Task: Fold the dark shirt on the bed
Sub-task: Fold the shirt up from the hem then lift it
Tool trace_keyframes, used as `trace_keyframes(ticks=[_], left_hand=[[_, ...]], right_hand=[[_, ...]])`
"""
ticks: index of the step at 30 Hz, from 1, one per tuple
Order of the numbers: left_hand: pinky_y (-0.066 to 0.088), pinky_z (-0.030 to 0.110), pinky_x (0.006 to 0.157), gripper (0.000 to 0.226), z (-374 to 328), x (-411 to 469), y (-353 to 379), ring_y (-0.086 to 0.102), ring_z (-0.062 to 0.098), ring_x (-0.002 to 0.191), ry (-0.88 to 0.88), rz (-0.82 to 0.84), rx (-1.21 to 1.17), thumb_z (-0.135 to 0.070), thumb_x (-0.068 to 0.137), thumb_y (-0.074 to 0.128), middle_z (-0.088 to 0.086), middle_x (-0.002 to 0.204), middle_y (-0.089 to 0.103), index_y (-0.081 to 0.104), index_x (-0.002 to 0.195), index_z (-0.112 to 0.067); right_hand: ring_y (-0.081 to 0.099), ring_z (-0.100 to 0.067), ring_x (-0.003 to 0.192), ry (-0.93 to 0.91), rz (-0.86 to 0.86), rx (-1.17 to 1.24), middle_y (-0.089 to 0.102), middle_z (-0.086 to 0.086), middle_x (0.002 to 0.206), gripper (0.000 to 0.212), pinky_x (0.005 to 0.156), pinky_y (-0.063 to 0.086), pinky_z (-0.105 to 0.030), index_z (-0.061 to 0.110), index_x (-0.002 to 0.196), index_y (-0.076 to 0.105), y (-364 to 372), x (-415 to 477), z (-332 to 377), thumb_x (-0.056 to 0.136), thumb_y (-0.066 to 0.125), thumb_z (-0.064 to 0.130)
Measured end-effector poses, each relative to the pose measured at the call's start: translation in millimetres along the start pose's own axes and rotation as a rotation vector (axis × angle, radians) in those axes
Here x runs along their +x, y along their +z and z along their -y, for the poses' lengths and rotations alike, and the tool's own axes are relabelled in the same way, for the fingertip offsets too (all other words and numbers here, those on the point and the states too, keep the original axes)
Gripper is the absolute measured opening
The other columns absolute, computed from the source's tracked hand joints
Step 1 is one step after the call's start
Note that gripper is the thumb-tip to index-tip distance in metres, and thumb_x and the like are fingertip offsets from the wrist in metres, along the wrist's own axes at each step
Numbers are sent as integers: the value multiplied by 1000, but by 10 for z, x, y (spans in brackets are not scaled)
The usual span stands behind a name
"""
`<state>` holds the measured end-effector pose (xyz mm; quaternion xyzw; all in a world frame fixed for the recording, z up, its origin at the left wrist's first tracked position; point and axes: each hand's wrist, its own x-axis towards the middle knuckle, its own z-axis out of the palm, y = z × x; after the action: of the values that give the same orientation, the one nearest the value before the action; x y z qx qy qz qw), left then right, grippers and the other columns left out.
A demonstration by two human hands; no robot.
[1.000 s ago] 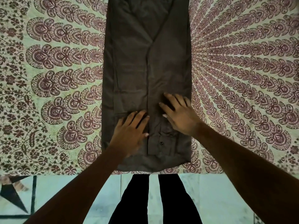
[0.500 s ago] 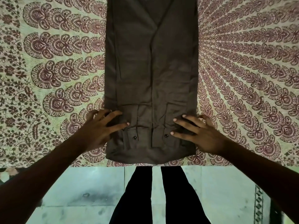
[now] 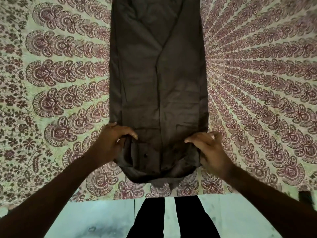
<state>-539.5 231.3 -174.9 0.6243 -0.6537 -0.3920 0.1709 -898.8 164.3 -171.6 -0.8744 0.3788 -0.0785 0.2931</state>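
The dark shirt [image 3: 157, 79] lies as a long narrow strip down the middle of the bed, its sides folded inward and its near end toward me. My left hand [image 3: 109, 143] grips the near left edge of the shirt, fingers curled over the cloth. My right hand [image 3: 209, 148] grips the near right edge the same way. Between the two hands the near end is bunched and lifted a little off the bedspread, with a small button showing on the cuff.
The bedspread [image 3: 60, 100], pale green with maroon paisley fans, covers the bed on both sides of the shirt. Its near edge [image 3: 103, 198] runs just past the shirt's end. Below it are a pale tiled floor [image 3: 85, 219] and my dark trouser legs [image 3: 171, 219].
Both hands went from pressing flat on the middle of the shirt to its outer near edges. They now curl round the cloth, and the near end has gathered and risen.
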Motion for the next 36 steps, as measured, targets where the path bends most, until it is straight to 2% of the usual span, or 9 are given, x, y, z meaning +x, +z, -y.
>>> trace_keyframes(ticks=[4, 8, 12, 15, 18, 23, 28, 32, 36], left_hand=[[57, 43, 91, 36, -227, 427, -367, 71, 12, 92, -180, -127, -333, 3, 90, 59, -10, 92, 77, 76, 92, -28], [56, 38, 87, 17, -280, 983, -462, 70, 27, 91, -549, -392, -749, -15, 74, 70, -9, 79, 75, 78, 72, -29], [49, 36, 93, 10, -54, 1310, -345, 66, 32, 106, -707, -423, -440, -9, 95, 66, 7, 101, 67, 64, 94, -19], [52, 46, 98, 29, -68, 1334, -357, 67, 32, 104, -713, -459, -506, -30, 77, 73, 7, 105, 73, 69, 98, -11], [53, 45, 99, 57, -87, 1330, -347, 67, 33, 108, -737, -500, -506, -41, 70, 74, 9, 118, 73, 69, 120, -13], [44, 38, 77, 41, -75, 1271, -249, 68, 42, 99, -776, -593, 3, -42, 100, 59, 22, 107, 71, 67, 115, -5], [52, 48, 78, 42, -134, 1229, -168, 68, 44, 95, -769, -569, 345, -40, 96, 60, 24, 108, 69, 52, 125, -10], [41, 54, 100, 55, -208, 1289, -123, 49, 41, 130, -488, -642, 534, -37, 89, 63, 19, 149, 44, 45, 135, -11], [30, 53, 117, 68, -158, 1542, -92, 28, 32, 153, -166, -390, 612, -50, 94, 54, 5, 170, 23, 38, 154, -22]], right_hand=[[66, -13, 100, 179, -318, 363, 73, -4, 107, 43, 91, 48, -24, 8, 119, 69, -200, 442, 155, 79, 55, -1], [68, -11, 92, 383, -439, 591, 71, -3, 102, 25, 79, 57, -29, -1, 121, 64, -250, 1155, -161, 97, 57, 2], [58, -7, 81, 700, -431, 542, 64, 8, 88, 14, 79, 41, -25, 9, 110, 67, -222, 1634, -527, 101, 64, 20], [66, -14, 93, 795, -462, 579, 73, 2, 102, 34, 88, 49, -29, 15, 115, 70, -264, 1733, -589, 93, 75, 39], [70, -22, 99, 849, -455, 568, 75, -3, 107, 31, 95, 54, -34, 13, 116, 71, -266, 1745, -630, 88, 80, 23], [67, -27, 81, 806, -505, 462, 72, -8, 84, 15, 84, 56, -45, 17, 82, 64, -317, 1791, -674, 91, 76, 19], [69, -34, 103, 912, -508, 314, 73, -15, 106, 38, 98, 54, -44, 10, 120, 64, -303, 1784, -619, 87, 80, 17], [50, -40, 124, 632, -516, -184, 54, -22, 134, 47, 102, 46, -50, 8, 135, 54, -212, 1772, -358, 92, 67, 23], [37, -36, 146, 172, -257, -271, 40, -14, 160, 53, 111, 39, -52, 10, 148, 50, 89, 1996, -119, 98, 52, 29]])
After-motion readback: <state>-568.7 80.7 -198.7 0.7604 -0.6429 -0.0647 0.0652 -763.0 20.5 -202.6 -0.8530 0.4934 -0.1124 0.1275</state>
